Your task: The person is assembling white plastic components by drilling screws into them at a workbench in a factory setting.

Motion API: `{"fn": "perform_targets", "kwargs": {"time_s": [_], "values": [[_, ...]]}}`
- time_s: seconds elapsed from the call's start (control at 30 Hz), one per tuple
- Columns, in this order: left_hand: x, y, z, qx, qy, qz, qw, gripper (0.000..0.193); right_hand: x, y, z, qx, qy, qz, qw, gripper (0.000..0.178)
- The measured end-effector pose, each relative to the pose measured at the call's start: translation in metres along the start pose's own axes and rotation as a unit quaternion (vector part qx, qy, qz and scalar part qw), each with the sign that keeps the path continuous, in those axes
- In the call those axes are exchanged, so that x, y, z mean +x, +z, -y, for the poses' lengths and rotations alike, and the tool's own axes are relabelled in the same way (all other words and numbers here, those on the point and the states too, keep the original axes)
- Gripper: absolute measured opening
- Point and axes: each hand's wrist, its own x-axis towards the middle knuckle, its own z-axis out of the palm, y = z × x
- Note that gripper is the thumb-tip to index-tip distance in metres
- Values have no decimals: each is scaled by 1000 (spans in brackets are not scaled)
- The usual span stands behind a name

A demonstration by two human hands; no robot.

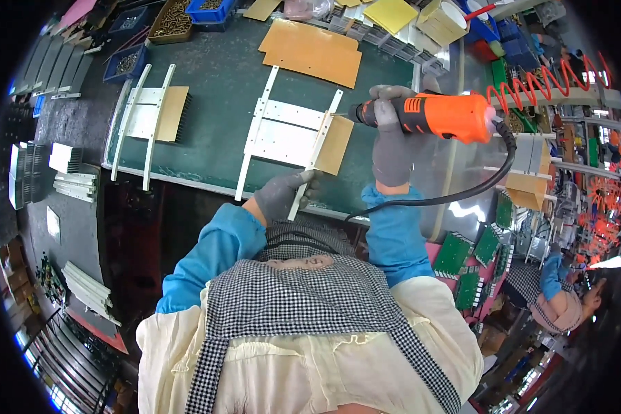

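An orange and black electric screwdriver (445,116) lies sideways in my right hand (391,148), the gloved fingers wrapped round its black front part. Its bit points left and meets the right-hand white rail (322,131) of a metal frame (281,143) on the green table. A tan board (336,143) shows beside that rail, partly beneath it. At the rail's near end my left hand (283,195), in a grey glove, is closed round the bar at the table's front edge. The frame's left white rail (254,138) runs roughly parallel. Whether a screw sits at the bit cannot be made out.
A similar frame (143,119) lies to the left on the table (214,165). Orange-tan boards (310,54) are stacked beyond. Bins of small metal parts (172,19) stand at the far left. A black cord (472,193) loops by my right arm; a person (555,297) works at right.
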Motion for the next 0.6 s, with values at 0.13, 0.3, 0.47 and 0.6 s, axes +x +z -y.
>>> {"fn": "perform_targets", "kwargs": {"time_s": [0.13, 0.3, 0.47, 0.6], "values": [[2, -11, 3, 14, -4, -14, 1000, 44, -2, 4, 5, 17, 11, 17, 1000, 30], [0, -2, 4, 28, 18, -57, 998, 39, 1, 0, 3, 13, -10, 130, 991, 70], [-5, 15, 8, 33, 34, -105, 993, 39, 6, 0, -1, 2, -15, 237, 971, 84], [-4, 15, 9, 86, 44, -145, 985, 37, 16, 4, 6, -143, 4, 117, 983, 65]]}}
